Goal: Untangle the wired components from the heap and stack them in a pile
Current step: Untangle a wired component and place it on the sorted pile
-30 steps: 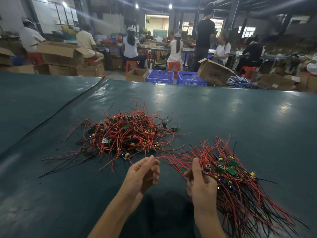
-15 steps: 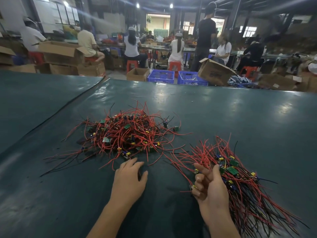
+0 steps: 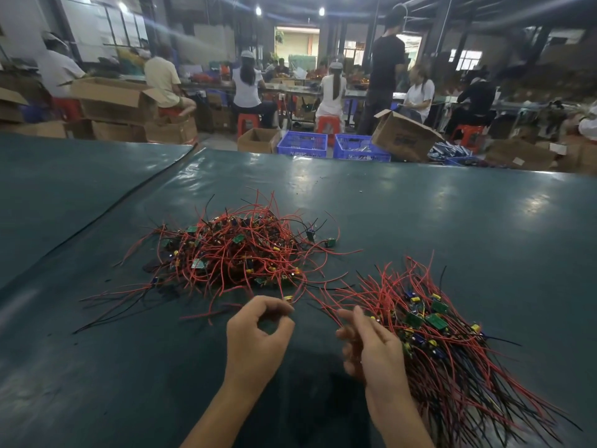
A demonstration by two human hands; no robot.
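- Red thin wire with a small yellow part [image 3: 288, 298] is pinched between the thumb and finger of the left hand [image 3: 258, 334].
- It lies at the near edge of the tangled heap of red and black wires [image 3: 239, 250] and runs far into it.
- Fingers of the right hand [image 3: 371, 347] are loosely bent beside the pile of sorted wires [image 3: 452, 350]; I cannot tell if they hold one.
- I think one piece is being pulled free. Next it needs a slow pull, then a move right onto the pile.
- That pile lies long from far left to near right on the dark green table [image 3: 452, 221].

Left hand [image 3: 258, 333] in a pinch, right hand [image 3: 373, 345] loosely curled.
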